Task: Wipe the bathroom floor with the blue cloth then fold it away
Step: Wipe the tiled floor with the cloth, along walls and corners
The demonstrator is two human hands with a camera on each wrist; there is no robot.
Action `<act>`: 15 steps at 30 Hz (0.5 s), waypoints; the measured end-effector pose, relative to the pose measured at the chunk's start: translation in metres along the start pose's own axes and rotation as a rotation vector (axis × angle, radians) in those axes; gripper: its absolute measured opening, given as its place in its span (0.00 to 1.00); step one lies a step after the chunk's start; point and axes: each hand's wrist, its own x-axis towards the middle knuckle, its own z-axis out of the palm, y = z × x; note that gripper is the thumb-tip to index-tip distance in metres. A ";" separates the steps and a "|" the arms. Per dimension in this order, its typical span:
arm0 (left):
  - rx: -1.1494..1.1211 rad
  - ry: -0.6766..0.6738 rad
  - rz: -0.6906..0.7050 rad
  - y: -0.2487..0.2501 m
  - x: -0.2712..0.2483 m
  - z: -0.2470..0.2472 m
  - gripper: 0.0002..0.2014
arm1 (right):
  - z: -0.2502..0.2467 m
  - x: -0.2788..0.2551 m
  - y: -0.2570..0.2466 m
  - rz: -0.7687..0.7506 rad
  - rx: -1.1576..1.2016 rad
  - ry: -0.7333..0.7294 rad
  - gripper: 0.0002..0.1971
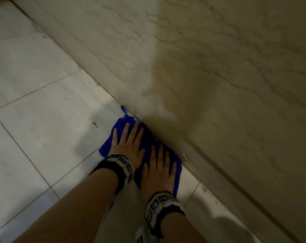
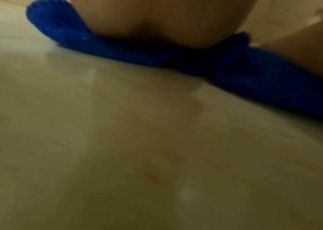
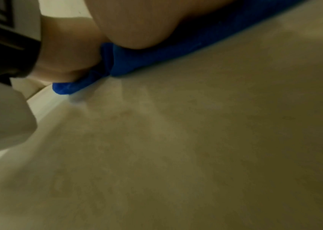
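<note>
The wall (image 1: 210, 71) is the biggest thing here, a pale stone face with thin veins, and it meets the floor (image 1: 34, 106) along a line that runs from the far left down to the near right. The floor is of large light tiles with dark grout lines. On a tile close to the cloth there is a small dark mark (image 1: 95, 124), and grey smudges show further off, so I judge that much of the floor is not yet wiped, though I cannot tell which tiles are already clean.

The blue cloth (image 1: 149, 142) lies flat on the floor with its far edge touching the foot of the wall. A small loop at its far corner points along the wall. In the left wrist view the cloth is bunched into a fold between the two palms, so it is spread for wiping and not folded neatly.

The left hand (image 1: 126, 143) presses on the far half of the cloth with straight, spread fingers, holding nothing. The right hand (image 1: 159, 170) lies just beside it on the near half, also flat with the fingers straight, pressing down.

So the work looks to be in the wiping part, at the edge of the floor by the wall. The folding away is not yet begun.
</note>
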 end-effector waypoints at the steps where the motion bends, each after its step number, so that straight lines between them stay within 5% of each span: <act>1: -0.003 -0.002 0.007 0.006 -0.002 0.001 0.36 | -0.004 -0.003 0.005 0.016 -0.006 -0.020 0.34; 5: -0.031 -0.024 0.049 0.036 -0.018 0.008 0.37 | -0.017 -0.028 0.037 0.042 -0.037 -0.145 0.33; 10: -0.048 -0.034 0.095 0.061 -0.033 0.016 0.38 | -0.011 -0.048 0.060 0.114 -0.065 -0.072 0.33; 15: -0.069 -0.010 0.111 0.056 -0.036 0.018 0.38 | -0.017 -0.050 0.058 0.103 -0.082 -0.155 0.37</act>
